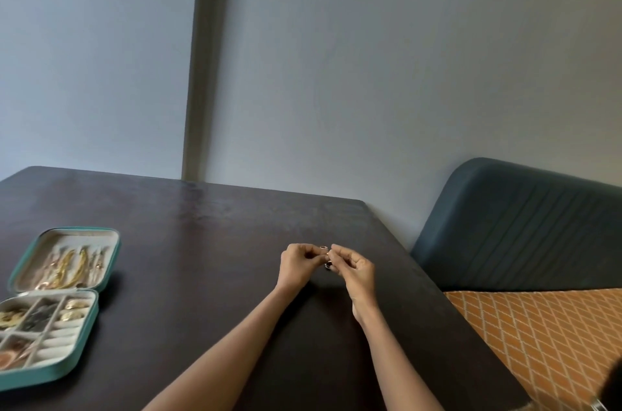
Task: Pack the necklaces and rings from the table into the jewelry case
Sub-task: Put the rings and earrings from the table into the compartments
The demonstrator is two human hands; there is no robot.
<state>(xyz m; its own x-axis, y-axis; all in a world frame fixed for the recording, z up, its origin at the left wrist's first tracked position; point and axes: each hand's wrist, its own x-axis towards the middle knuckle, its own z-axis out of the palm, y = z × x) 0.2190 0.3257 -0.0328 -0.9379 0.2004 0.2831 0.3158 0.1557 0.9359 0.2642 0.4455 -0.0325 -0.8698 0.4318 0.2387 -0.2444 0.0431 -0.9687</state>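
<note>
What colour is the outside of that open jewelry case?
Teal green outside, with a cream lining; the jewelry case shows in the head view, at the table's left.

Head view — forward and down over the table (202, 242).

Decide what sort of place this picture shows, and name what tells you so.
Probably a home dining nook or a cafe booth: a dark wooden table against a plain wall, with a padded bench seat beside it, its cushion orange and diamond-patterned.

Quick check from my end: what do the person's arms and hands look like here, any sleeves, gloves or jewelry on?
Both forearms are bare, with no sleeves in view. The left hand and right hand are ungloved, with dark-painted nails. No watch or bracelet shows on either wrist.
</note>
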